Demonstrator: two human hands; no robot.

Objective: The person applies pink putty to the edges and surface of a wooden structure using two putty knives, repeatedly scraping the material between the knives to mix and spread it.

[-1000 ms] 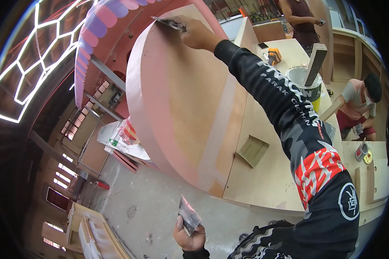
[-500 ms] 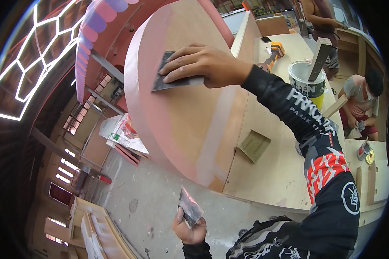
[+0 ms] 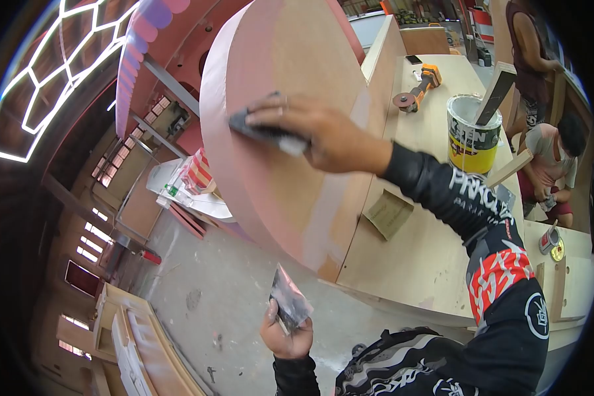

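Observation:
A dark flat scraper blade (image 3: 254, 123) is in my right hand (image 3: 323, 129), pressed against the face of a large curved panel (image 3: 297, 72) near its pale pink left edge. The fingers are spread over the blade and slightly blurred. Lower down, my left hand (image 3: 287, 338) grips a second flat scraper (image 3: 289, 297), smeared with pinkish filler, away from the panel and above the grey floor. A whitish filler band (image 3: 327, 214) runs down the lower part of the panel.
On the wooden bench (image 3: 416, 270) are a folded sandpaper piece (image 3: 388, 215), an orange grinder (image 3: 424, 86), a phone (image 3: 414, 59) and a paint bucket (image 3: 472, 135) with a stick. Two other people (image 3: 553, 165) (image 3: 531, 59) are at the right. A small can (image 3: 549, 239) stands lower right.
My right hand and its blade have moved down and slightly right in the view, and the blade is tilted more edge-on. My left hand keeps its scraper, slightly higher. The whole view has shifted slightly.

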